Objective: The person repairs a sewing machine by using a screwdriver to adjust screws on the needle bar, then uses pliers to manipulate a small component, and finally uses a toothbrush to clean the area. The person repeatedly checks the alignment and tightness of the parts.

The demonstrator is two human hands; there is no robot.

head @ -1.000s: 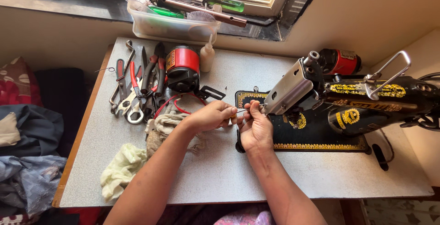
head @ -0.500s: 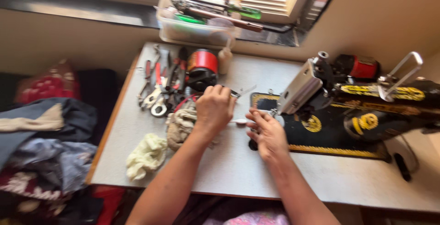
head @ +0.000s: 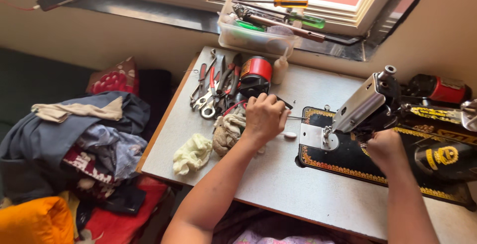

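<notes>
We find a black sewing machine (head: pixel 397 139) with gold ornament lying on the right side of the bench (head: pixel 278 184), its head tilted toward us. The left hand (head: pixel 265 117) is closed around a thin metal tool (head: pixel 297 118), its tip pointing at the plate (head: pixel 318 137) under the needle area. The right hand (head: pixel 385 149) rests against the machine body just below the head; its fingers are curled out of sight, so we cannot tell whether it grips a part or only braces.

Just left of the left hand lies a knotted rag (head: pixel 226 132), and beside that a pale yellow cloth (head: pixel 191 153). Farther back, pliers and spanners (head: pixel 211 87) lie in a loose row next to a red and black motor (head: pixel 254 75) and a small white bottle (head: pixel 279 70). A clear tray (head: pixel 253 35) of screwdrivers sits on the window sill. A heap of clothes (head: pixel 74 139) lies off the bench to the left.

In our judgement the work in hand is fine adjustment near the plate. To do it well, the right hand should hold the machine steady, and the tool should meet its seat squarely, with light pressure, so that it does not slip and mar the plate. A small white part (head: pixel 289 135) lies loose on the bench beside the plate and needs care against being swept off.
</notes>
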